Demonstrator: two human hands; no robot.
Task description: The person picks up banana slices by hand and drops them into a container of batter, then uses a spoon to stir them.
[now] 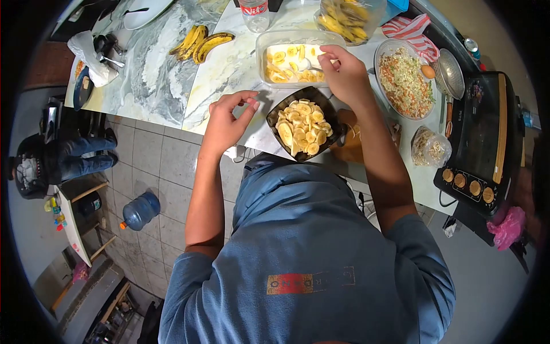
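Note:
Over the marble counter's front edge, my left hand [230,119] has its fingers apart with nothing between them, left of a dark square bowl [277,109] heaped with banana slices [303,127]. Behind that bowl stands a clear plastic container [262,57] with banana slices in a white cream. My right hand [342,71] is at this container's right side, thumb and forefinger pinched together on what looks like the handle of a utensil dipping into the cream. The utensil is mostly hidden by the hand.
Several bananas [213,47] and a bottle [255,16] lie or stand behind. To the right are a bowl of shredded vegetables [404,83], an egg [428,71], a strainer [450,74], a bagged food [429,148] and a toaster oven [475,132]. A person [57,160] stands far left.

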